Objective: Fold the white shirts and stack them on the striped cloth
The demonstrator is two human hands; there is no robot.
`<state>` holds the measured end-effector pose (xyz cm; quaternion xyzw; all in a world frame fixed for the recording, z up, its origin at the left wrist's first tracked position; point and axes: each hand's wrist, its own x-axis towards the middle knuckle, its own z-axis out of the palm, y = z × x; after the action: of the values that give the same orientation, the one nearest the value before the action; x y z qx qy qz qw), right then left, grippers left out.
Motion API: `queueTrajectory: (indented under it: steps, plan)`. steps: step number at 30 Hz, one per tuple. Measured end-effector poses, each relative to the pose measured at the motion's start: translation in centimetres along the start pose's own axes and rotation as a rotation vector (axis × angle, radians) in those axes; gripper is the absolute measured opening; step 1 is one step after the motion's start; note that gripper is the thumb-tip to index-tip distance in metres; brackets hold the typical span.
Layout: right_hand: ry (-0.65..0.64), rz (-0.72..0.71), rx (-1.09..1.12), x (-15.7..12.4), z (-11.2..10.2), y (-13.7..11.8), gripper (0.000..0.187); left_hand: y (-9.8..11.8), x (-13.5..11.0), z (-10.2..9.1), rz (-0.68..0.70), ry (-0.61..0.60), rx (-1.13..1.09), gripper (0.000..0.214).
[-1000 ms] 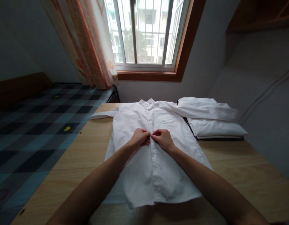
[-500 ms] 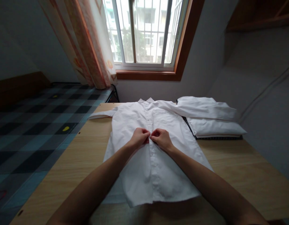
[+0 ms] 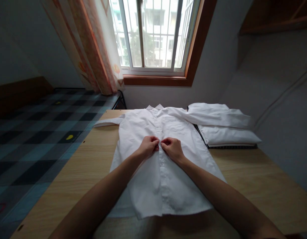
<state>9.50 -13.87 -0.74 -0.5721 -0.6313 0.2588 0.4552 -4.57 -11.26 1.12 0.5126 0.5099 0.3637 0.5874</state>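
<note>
A white button-up shirt lies front side up, its collar toward the window and its hem near me. At mid-placket, my left hand pinches one front edge of the shirt. Facing it, my right hand pinches the other edge, fingertips almost meeting the left ones. Whatever button sits between the fingertips is hidden. Several small buttons run along the placket above and below the hands. One sleeve stretches out left; the other reaches right over a stack of folded white clothes.
The shirt rests on a light wooden table. Left of the table is a bed with a checked cover. A barred window and an orange curtain are behind. A wooden shelf hangs at upper right.
My right hand has shifted very slightly to the right, its fingertips a little farther from the left ones. The left hand and the shirt look nearly the same.
</note>
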Motion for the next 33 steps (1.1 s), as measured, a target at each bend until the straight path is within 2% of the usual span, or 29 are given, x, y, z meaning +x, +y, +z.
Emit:
queueTrajectory:
  steps: [7,11,14,19,24,27,30,33]
  plan:
    - [0.016,-0.001,-0.081,-0.1,0.2,-0.4,0.012,0.0,-0.2,0.1,0.095,0.028,0.06,0.004]
    - [0.032,-0.055,-0.166,-0.3,0.4,-0.7,0.011,0.0,-0.2,0.1,0.103,0.106,0.073,0.011]
    - [0.045,-0.061,-0.16,-0.4,0.4,-0.8,0.012,-0.3,0.0,0.2,0.116,0.121,0.064,0.012]
    - [0.043,-0.005,-0.006,-0.1,0.5,-0.4,0.013,-0.8,0.4,0.2,0.173,0.181,0.107,0.018]
    - [0.001,0.131,0.236,0.6,0.8,0.6,0.016,-0.8,0.1,0.2,0.385,0.223,0.198,0.015]
    - [-0.063,0.245,0.388,1.0,0.7,0.9,0.017,-0.8,0.1,0.1,0.466,0.206,0.282,0.015]
    - [-0.122,0.338,0.456,1.2,0.4,0.7,0.018,-1.0,0.4,0.0,0.482,0.191,0.298,0.016]
    - [-0.127,0.348,0.43,1.3,0.4,0.5,0.016,-1.0,0.6,-0.1,0.45,0.195,0.271,0.017]
